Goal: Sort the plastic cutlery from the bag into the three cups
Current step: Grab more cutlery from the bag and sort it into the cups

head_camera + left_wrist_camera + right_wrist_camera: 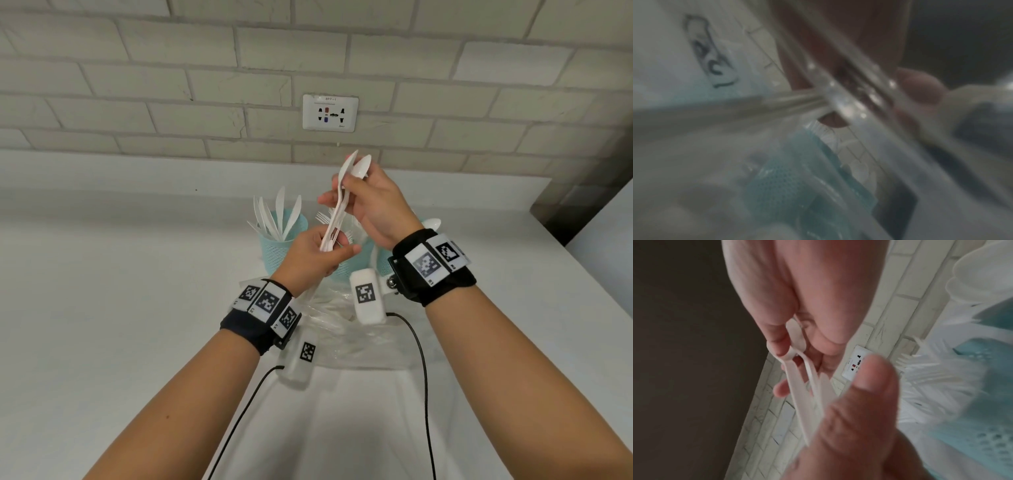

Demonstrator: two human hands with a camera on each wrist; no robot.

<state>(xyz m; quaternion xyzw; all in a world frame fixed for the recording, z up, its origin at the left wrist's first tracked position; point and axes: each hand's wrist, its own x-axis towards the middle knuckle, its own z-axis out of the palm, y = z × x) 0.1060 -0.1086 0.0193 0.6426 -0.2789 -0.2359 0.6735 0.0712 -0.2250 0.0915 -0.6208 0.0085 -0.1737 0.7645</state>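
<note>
My left hand [313, 255] holds the low end of the spoons [337, 209], my right hand [373, 202] the top. Behind them stand the cups [274, 246]. The bag [349, 329] lies between my wrists.

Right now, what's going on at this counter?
A person is sorting white plastic cutlery. The left hand grips the handle ends of a bunch of spoons, while the right hand holds them near the bowls, above the teal mesh cups. The left cup already holds knives; forks stick up from the middle one, and a spoon shows behind the right wrist. The clear bag lies on the white counter below the wrists.
</note>
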